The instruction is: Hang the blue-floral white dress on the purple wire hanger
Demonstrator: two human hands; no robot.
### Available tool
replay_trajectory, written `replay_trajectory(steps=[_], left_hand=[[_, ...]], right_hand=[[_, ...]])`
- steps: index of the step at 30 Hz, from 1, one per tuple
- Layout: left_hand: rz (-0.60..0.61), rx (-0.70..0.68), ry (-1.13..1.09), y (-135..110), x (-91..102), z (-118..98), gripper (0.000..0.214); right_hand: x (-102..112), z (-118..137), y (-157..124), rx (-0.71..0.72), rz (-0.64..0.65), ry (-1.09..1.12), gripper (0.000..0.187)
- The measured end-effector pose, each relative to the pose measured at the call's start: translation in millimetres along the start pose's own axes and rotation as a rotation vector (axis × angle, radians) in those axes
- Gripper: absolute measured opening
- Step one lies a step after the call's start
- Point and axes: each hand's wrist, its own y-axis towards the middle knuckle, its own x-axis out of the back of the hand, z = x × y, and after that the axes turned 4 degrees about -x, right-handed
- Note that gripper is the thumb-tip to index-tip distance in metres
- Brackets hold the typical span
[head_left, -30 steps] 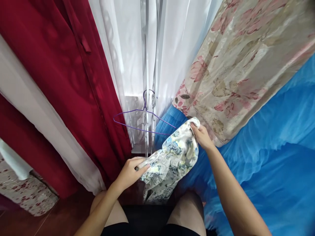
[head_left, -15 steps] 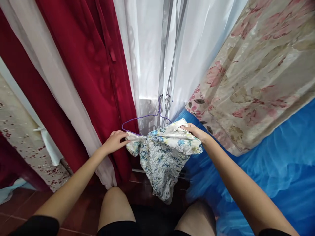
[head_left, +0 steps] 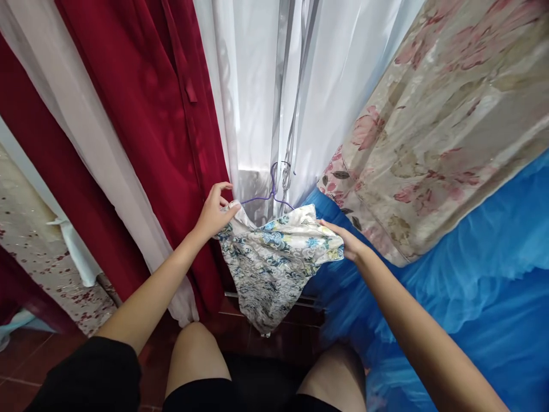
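Note:
A white blouse (head_left: 278, 257) with blue and yellow flowers hangs between my hands on a thin purple hanger (head_left: 273, 191). The hanger's hook and the upper part of its arms rise out of the neckline; its ends are covered by the cloth. My left hand (head_left: 217, 212) grips the blouse's left shoulder, thumb on top and fingers curled behind. At the right shoulder, my right hand (head_left: 343, 239) pinches the sleeve edge, its fingers partly behind the fabric. The lower part of the blouse hangs loose and creased above the floor.
Long red cloth (head_left: 150, 114) and pale cloth (head_left: 92, 131) hang on the left. White fabric (head_left: 253, 86) with grey ribbons hangs behind the hanger. To the right are a floral panel (head_left: 429, 143) and blue tulle (head_left: 463, 286). Dark red tiles (head_left: 235, 320) lie below.
My left hand has moved up and inward, carrying the left shoulder over the hanger's left arm. That arm was bare before. The blouse front is spread wider; my right hand stays at the right shoulder.

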Motion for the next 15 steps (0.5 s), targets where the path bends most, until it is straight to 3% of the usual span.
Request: replay_trajectory(steps=[2, 4, 9, 12, 15], left_hand=[[-0.018, 0.012, 0.083, -5.7, 1.1, -0.9, 0.041], [0.051, 0.04, 0.153, -10.3, 3.2, 0.9, 0.03], [0.09, 0.048, 0.212, -15.1, 7.1, 3.1, 0.036], [0.066, 0.013, 0.156, -15.5, 10.3, 6.0, 0.038], [0.033, 0.006, 0.133, -17.1, 14.6, 14.6, 0.038]], right_hand=[[8.4, -20.4, -16.1, 0.054, -0.046, 0.015, 0.048], [12.8, -38.9, -34.2, 0.142, -0.146, -0.045, 0.051], [9.0, -68.4, -61.8, 0.372, -0.39, -0.356, 0.048], [5.1, -84.8, -61.2, 0.409, -0.432, -0.471, 0.051], [3.8, -97.2, -55.0, 0.379, -0.392, -0.465, 0.05]])
